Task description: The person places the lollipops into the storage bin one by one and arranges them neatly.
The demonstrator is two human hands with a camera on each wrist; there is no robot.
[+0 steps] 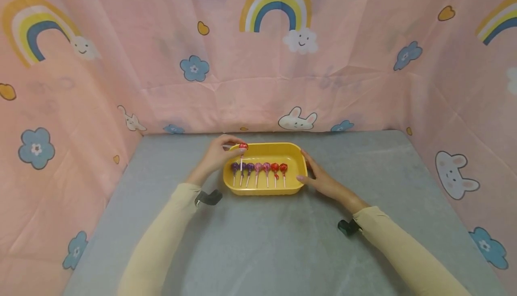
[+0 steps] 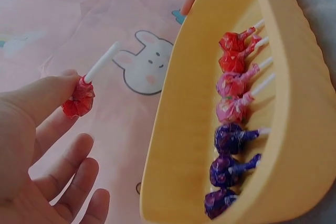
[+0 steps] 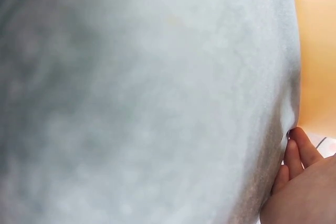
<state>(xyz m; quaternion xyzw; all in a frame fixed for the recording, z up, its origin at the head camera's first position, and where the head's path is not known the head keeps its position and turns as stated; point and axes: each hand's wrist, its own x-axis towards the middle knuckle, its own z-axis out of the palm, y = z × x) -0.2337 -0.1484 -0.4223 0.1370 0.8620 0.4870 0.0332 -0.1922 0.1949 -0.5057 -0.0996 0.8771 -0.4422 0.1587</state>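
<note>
A red-wrapped lollipop (image 1: 243,146) is pinched between the thumb and forefinger of my left hand (image 1: 218,154), over the left end of a yellow tray (image 1: 264,192). In the left wrist view this lollipop (image 2: 79,100) has its white stick pointing up and its other fingers are loosely bent. Inside the tray lies a row of several lollipops (image 2: 231,111): purple at the left, pink in the middle, red at the right. My right hand (image 1: 325,181) holds the tray's right end, thumb over the rim. Only part of the right hand (image 3: 299,182) shows in the right wrist view.
The tray stands on a grey-covered table (image 1: 274,242), near its back edge. Pink patterned cloth (image 1: 250,94) hangs behind and at both sides. A dark wrist device (image 1: 210,197) sits by the left cuff, another dark device (image 1: 348,227) by the right cuff.
</note>
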